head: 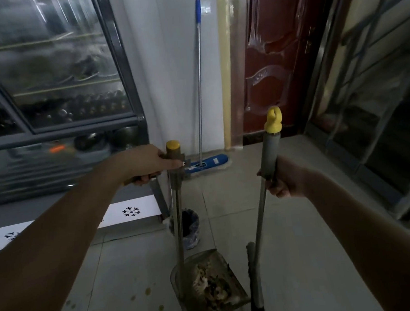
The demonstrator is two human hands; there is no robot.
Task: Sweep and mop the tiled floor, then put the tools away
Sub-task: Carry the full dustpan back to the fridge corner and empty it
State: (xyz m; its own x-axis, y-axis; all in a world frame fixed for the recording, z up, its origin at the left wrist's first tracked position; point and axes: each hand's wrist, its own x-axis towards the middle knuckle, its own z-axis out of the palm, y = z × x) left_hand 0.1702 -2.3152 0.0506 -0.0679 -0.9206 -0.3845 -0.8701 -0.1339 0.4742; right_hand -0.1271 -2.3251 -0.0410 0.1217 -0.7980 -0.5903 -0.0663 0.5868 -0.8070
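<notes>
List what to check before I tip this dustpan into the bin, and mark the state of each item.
1. Left hand curled round the dustpan grip: ok.
2. Right hand holds the broom by its grey grip, brush head beside the pan, not in it: ok.
3. Debris lies inside the pan: ok.
4. Bin stands lined and open-topped beyond the dustpan: ok.
5. Room left in the bin: cannot tell, its inside is dark.
6. Floor clean: not ok, yellowish spots mark the tiles left of the pan.
</notes>
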